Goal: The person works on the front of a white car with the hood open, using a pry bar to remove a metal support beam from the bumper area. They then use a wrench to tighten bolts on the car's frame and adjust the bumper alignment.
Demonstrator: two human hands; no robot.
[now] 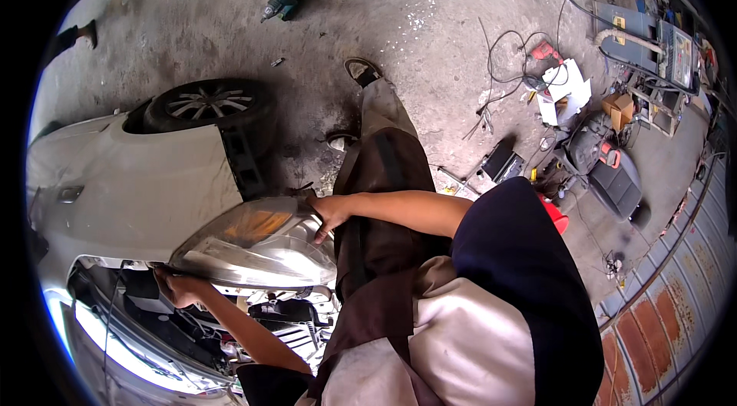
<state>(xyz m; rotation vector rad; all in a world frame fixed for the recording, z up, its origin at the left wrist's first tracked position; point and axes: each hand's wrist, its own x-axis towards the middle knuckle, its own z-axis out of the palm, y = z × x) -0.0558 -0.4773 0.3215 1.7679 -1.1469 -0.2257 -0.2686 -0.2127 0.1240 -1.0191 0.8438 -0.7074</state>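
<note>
A large car headlight [265,246] with a clear lens and an amber section sits at the front corner of a white car [153,168]. My right hand [330,215] is closed round its outer end, the thumb lying on the lens and some fingers hidden behind. At the opposite end, beside the open engine bay [146,306], my left hand [182,288] is curled against the headlight's edge; its fingertips are partly hidden. The front wheel [207,105] and black fender liner show past the fender edge. Whether the lamp touches the car body, I cannot tell.
A green cordless drill [281,4] lies on the concrete floor ahead. To the right are a red power tool [545,51] with a looped cable, a white box [564,91], a dark car seat [614,179] and a machine [649,45]. Another person's leg [77,39] appears at far left.
</note>
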